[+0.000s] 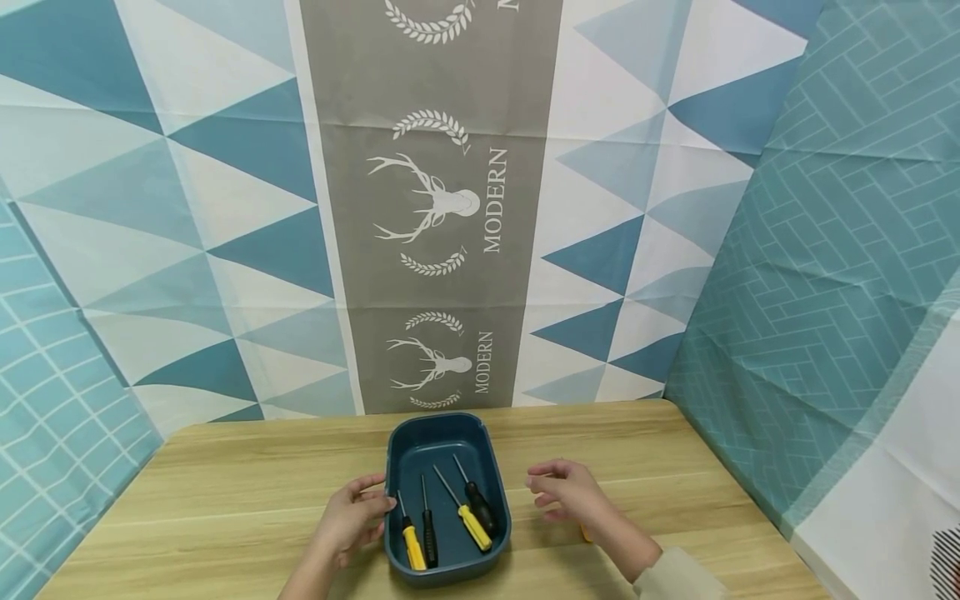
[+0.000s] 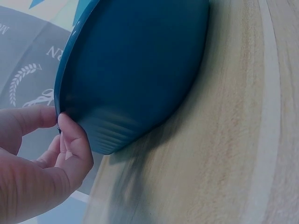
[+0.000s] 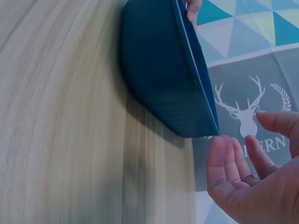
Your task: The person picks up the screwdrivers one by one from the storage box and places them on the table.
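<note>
A dark blue plastic bin (image 1: 448, 573) with rounded corners rests on the wooden table. Inside lie two screwdrivers with yellow-and-black handles, one at left (image 1: 413, 546) and one nearer the middle (image 1: 474, 527). Two black-handled screwdrivers, a slim one (image 1: 430, 540) and a thicker one (image 1: 481, 508), lie beside them. My left hand (image 1: 356, 517) pinches the bin's left rim between thumb and fingers, as the left wrist view shows. To the right of the bin, my right hand (image 1: 566, 492) hovers with loosely bent, spread fingers and holds nothing; a gap separates it from the bin's wall (image 3: 154, 60).
A small orange object (image 1: 587, 533) shows partly beneath my right wrist; its kind is hidden. Behind the table (image 1: 247, 483) hangs a patterned cloth (image 1: 427, 275) with deer heads and triangles. More cloth hangs at the left and right sides.
</note>
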A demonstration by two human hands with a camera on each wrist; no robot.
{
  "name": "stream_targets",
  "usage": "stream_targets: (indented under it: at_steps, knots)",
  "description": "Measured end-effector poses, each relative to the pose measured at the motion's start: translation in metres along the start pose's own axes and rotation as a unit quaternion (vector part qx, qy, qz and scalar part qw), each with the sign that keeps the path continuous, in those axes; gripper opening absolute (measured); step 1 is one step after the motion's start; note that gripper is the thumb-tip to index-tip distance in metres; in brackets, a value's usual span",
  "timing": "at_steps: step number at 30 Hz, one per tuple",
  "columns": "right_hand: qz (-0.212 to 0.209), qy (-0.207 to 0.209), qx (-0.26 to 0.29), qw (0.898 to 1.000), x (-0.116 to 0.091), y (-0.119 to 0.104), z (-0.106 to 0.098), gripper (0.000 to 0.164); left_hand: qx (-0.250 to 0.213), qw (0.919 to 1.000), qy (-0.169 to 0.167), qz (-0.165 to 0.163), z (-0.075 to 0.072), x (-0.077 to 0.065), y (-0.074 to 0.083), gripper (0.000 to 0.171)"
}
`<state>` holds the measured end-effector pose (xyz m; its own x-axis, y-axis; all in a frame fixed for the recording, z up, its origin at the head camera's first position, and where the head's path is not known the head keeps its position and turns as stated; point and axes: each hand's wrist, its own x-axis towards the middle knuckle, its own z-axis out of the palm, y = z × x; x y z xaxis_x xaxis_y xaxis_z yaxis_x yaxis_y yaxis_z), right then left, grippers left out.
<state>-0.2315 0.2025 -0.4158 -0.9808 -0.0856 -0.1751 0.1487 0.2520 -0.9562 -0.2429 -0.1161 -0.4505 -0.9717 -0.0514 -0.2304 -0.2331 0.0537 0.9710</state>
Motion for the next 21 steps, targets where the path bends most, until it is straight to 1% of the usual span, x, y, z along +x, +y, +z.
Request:
stream_targets:
  at_steps: [9, 15, 21]
  knots:
    - [-0.012, -0.017, 0.013, 1.000, 0.002, -0.005, 0.010, 0.037, -0.004, 1.0000, -0.004, 0.002, -0.001, 0.000, -0.001, 0.054]
    - [-0.016, -0.030, 0.021, 0.999, 0.002, -0.005, 0.015, 0.039, -0.001, 1.0000, -0.004, 0.002, -0.001, 0.001, -0.002, 0.053]
    - [-0.018, -0.035, 0.019, 0.999, 0.002, -0.005, 0.020, 0.041, -0.001, 1.0000, -0.004, 0.002, -0.001, 0.000, -0.001, 0.054]
